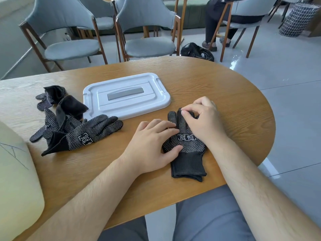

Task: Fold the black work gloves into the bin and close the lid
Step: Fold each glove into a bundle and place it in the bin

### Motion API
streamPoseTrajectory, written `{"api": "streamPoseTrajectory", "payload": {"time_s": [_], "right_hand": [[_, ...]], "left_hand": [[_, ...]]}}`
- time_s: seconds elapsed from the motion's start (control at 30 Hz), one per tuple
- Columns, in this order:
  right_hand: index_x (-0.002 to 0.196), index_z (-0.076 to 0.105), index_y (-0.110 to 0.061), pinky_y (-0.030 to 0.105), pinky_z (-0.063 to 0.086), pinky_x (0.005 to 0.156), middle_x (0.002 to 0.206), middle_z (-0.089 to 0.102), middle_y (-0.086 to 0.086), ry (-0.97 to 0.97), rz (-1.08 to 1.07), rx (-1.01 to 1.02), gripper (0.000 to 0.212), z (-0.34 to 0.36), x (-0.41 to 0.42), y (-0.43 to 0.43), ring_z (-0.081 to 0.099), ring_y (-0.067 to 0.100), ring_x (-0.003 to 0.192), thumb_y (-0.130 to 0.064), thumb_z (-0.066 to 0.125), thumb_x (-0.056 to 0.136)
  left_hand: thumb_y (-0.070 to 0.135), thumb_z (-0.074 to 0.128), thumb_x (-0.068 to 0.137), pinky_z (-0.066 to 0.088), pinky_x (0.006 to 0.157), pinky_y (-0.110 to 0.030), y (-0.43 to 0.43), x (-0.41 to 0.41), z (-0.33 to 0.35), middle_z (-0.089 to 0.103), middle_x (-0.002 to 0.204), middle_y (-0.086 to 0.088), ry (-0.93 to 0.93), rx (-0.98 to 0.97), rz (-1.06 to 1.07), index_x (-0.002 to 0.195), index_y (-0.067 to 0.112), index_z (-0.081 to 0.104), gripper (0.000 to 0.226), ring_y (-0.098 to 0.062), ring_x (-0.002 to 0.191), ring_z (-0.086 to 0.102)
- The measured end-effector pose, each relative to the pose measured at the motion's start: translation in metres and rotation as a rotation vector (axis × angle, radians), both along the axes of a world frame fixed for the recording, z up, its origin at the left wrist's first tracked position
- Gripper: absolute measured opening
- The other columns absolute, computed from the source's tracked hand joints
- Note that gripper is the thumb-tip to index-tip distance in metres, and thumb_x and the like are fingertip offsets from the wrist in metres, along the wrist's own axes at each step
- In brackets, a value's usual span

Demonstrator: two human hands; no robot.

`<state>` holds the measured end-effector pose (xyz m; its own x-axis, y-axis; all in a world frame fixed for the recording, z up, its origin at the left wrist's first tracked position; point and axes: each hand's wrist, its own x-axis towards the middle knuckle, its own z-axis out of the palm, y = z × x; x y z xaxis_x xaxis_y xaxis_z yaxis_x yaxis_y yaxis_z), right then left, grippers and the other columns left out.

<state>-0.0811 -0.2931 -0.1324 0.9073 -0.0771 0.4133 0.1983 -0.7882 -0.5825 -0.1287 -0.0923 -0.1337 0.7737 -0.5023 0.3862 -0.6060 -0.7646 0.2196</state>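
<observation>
A black work glove (188, 153) with white dots lies flat on the wooden table (225, 87), cuff toward me. My left hand (152, 146) presses on its left side, thumb on the palm area. My right hand (203, 119) pinches the glove's fingers near their tips. A pile of several more black dotted gloves (69, 122) lies at the left. The white bin lid (125, 95) with a grey handle rests flat on the table beyond my hands. A pale translucent bin (15, 180) shows at the left edge.
Grey chairs (149, 32) stand behind the table. A seated person (218, 16) is at the back right, with a black bag (197, 51) on the floor and a checked basket (297, 20) further right. The table's rounded edge is close on my right.
</observation>
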Motion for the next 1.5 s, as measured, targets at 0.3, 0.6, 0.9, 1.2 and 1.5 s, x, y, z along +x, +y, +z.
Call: {"api": "streamPoseTrajectory", "payload": {"time_s": [0.3, 0.6, 0.9, 1.2, 1.5], "right_hand": [[0.108, 0.077, -0.033, 0.036, 0.040, 0.100, 0.103, 0.053, -0.008, 0.068, -0.013, -0.030, 0.020, 0.000, 0.000, -0.002, 0.048, 0.016, 0.108, -0.038, 0.060, 0.098], [0.103, 0.075, -0.038, 0.045, 0.042, 0.106, 0.111, 0.056, -0.013, 0.198, -0.004, 0.004, 0.022, 0.007, 0.005, -0.027, 0.049, 0.016, 0.116, -0.053, 0.065, 0.091], [0.108, 0.065, -0.036, 0.046, 0.047, 0.100, 0.095, 0.062, -0.024, 0.116, 0.151, 0.017, 0.013, 0.007, -0.003, -0.022, 0.056, 0.012, 0.105, -0.040, 0.060, 0.098], [0.118, 0.069, -0.033, 0.043, 0.041, 0.108, 0.096, 0.054, -0.024, 0.295, 0.117, 0.053, 0.024, 0.011, 0.008, -0.023, 0.052, 0.015, 0.114, -0.031, 0.062, 0.095], [0.089, 0.066, -0.051, 0.039, 0.043, 0.103, 0.091, 0.063, -0.022, 0.288, 0.175, 0.115, 0.015, 0.013, 0.011, -0.025, 0.054, 0.009, 0.104, -0.036, 0.066, 0.091]], "left_hand": [[0.063, 0.052, 0.091, 0.036, 0.101, -0.034, 0.001, -0.001, 0.003, 0.058, 0.133, 0.021, 0.025, 0.027, -0.005, 0.124, 0.034, 0.067, 0.047, -0.006, 0.129, 0.050], [0.051, 0.057, 0.095, 0.041, 0.097, -0.032, -0.032, -0.002, 0.007, 0.061, 0.128, 0.013, -0.005, -0.101, 0.032, 0.119, 0.024, 0.069, 0.039, -0.013, 0.125, 0.051], [0.055, 0.055, 0.092, 0.038, 0.095, -0.032, -0.042, -0.002, -0.005, 0.059, 0.126, 0.014, 0.032, -0.074, 0.050, 0.120, 0.026, 0.066, 0.043, -0.014, 0.122, 0.051], [0.056, 0.053, 0.092, 0.038, 0.098, -0.035, -0.042, -0.001, -0.004, 0.058, 0.128, 0.013, 0.066, -0.076, 0.044, 0.122, 0.026, 0.066, 0.045, -0.014, 0.123, 0.050], [0.057, 0.053, 0.092, 0.037, 0.099, -0.035, -0.041, 0.000, -0.003, 0.056, 0.128, 0.014, 0.081, -0.085, 0.040, 0.122, 0.027, 0.065, 0.044, -0.013, 0.125, 0.048]]}}
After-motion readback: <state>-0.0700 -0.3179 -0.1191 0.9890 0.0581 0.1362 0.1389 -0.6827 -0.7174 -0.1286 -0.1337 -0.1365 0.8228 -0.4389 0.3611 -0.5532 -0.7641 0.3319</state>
